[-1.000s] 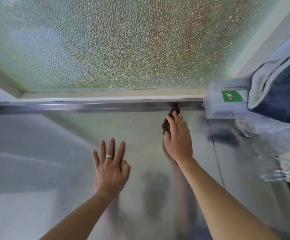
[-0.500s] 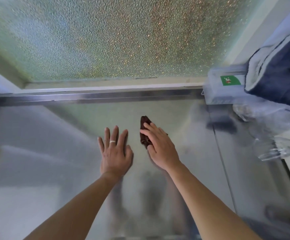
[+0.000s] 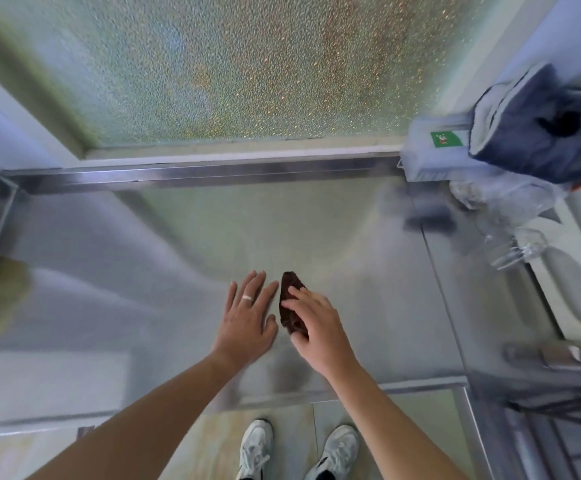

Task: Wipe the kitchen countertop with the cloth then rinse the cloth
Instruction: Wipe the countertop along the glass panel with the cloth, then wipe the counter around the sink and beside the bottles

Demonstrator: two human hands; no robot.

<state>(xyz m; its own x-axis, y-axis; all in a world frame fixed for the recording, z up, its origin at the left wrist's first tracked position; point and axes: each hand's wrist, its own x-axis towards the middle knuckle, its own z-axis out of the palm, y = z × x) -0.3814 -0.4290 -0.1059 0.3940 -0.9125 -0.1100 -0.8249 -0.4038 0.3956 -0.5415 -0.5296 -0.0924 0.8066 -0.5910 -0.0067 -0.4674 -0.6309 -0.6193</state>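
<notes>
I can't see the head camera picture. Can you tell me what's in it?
A right hand presses a dark brown cloth onto a shiny steel countertop. The left hand lies flat beside it, below a bumpy glass window.

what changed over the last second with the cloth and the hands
The right hand drew the small dark brown cloth back across the shiny steel countertop, from the rear metal ledge toward the front edge, ending close beside the left hand. The left hand stayed flat on the counter, fingers spread. The cloth stayed under the right hand's fingers throughout.
</notes>
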